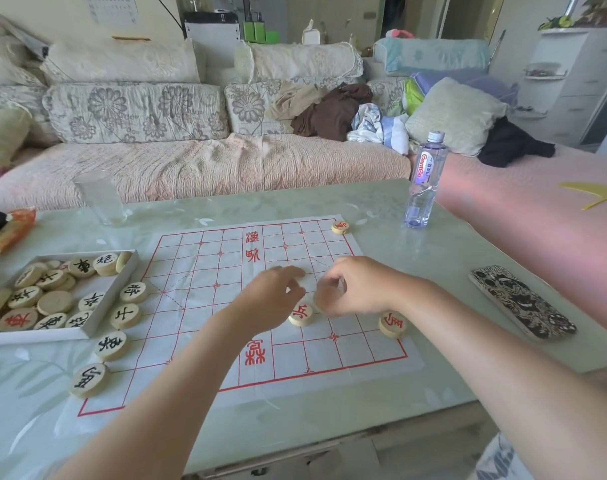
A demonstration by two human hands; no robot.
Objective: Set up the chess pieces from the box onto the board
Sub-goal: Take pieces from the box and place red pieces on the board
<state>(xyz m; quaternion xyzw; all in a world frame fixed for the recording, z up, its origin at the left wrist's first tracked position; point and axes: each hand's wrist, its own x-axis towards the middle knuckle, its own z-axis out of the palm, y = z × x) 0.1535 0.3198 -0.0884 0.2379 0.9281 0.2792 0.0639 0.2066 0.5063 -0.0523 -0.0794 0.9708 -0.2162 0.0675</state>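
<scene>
Head view. Setup at an early stage. Board (205, 282) carries four black pieces (125, 315) along its left edge. Three red pieces (392, 324) are also down: one at the board's far right corner, one on its right edge, one near its middle. Box (53, 336), just left of the board, holds most of the set in a loose heap. Left hand (272, 301) and right hand (352, 289) hover close together over the board's middle, fingers curled, blurred; cannot tell whether either grips a piece. Judgement: most placing remains.
</scene>
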